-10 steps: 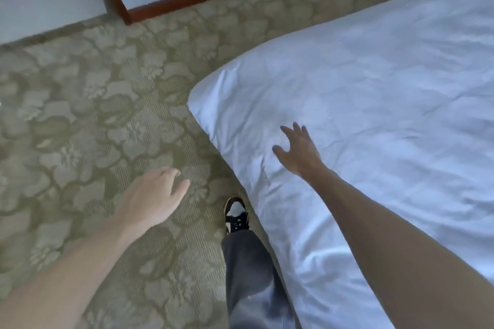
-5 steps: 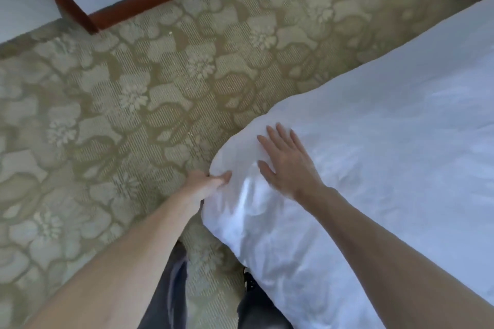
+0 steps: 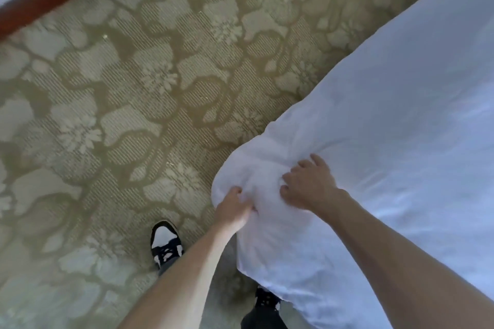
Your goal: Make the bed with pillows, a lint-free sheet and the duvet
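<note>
I am looking down at the near corner of the bed (image 3: 454, 262), which fills the view from 1 to 5 o'clock. A white cover that I take for the duvet (image 3: 401, 128) lies spread across it and looks fairly flat further up. The corner is bunched into a rounded lump at about 4 o'clock of centre. My left hand (image 3: 234, 209) grips the edge of that lump from the carpet (image 3: 120, 101) side, thumb on top. My right hand (image 3: 310, 185) sits just beside it at 3 o'clock, its fingers (image 3: 316, 160) curled down into the cloth and gathering it. Both hands hold the duvet, neither is free.

I judge the spreading largely done on this side, with this corner yet to be squared and smoothed. No pillows or sheet show here, so I cannot tell whether those steps are finished. One shoe (image 3: 164, 243) stands on the carpet at 7 o'clock.
</note>
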Demonstrator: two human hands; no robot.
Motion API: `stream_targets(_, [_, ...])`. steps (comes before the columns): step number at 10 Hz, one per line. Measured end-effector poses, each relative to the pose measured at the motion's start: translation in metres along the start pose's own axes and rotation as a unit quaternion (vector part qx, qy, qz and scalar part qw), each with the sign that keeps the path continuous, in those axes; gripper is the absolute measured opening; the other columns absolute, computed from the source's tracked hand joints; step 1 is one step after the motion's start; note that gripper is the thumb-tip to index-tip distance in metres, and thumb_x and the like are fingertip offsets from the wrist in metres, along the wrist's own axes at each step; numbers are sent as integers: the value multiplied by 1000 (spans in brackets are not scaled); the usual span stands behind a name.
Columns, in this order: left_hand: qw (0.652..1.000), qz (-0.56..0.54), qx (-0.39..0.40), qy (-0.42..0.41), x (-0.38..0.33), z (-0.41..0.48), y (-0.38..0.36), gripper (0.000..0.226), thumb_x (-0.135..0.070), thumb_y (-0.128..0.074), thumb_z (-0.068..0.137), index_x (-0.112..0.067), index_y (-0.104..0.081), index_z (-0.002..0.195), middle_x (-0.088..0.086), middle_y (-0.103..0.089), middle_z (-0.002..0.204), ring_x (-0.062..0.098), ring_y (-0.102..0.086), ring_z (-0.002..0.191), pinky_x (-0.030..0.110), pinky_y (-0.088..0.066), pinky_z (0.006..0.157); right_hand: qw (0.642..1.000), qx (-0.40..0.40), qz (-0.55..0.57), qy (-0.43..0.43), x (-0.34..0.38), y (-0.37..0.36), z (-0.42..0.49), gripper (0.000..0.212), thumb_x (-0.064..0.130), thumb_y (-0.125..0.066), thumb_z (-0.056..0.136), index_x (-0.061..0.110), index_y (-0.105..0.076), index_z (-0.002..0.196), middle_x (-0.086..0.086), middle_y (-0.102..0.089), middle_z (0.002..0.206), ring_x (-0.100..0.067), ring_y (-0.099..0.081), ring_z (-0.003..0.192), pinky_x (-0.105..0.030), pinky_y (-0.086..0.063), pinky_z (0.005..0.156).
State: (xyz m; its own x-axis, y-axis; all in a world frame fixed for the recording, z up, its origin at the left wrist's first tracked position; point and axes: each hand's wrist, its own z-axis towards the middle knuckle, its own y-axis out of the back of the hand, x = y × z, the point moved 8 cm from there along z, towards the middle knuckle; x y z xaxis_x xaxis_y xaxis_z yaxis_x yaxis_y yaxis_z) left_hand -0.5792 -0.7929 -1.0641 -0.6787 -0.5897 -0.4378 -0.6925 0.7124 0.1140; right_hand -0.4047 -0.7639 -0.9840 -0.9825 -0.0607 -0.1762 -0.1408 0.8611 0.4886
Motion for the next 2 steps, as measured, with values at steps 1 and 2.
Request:
stream_targets(1, [964,249,96,-7,1,0,12,26,-16,-51,92,-16,-41,68,14,-47,67,19,-43,55,29,-36,48,997,43,63,-2,9,9,15,41,39,-36,99,24,-67,121,-3,-65,127,-24,-50,128,-40,-24,116])
stream_targets(2, [919,373,124,4,-23,-7,46,29,-9,-50,88,-18,-31,68,-1,-27,59,17,-25,50,29,-20,50,995,-2,102,-8,7,31,12,44,41,-38,101,27,-58,138,-3,-62,136,-25,-46,133,-42,-23,120])
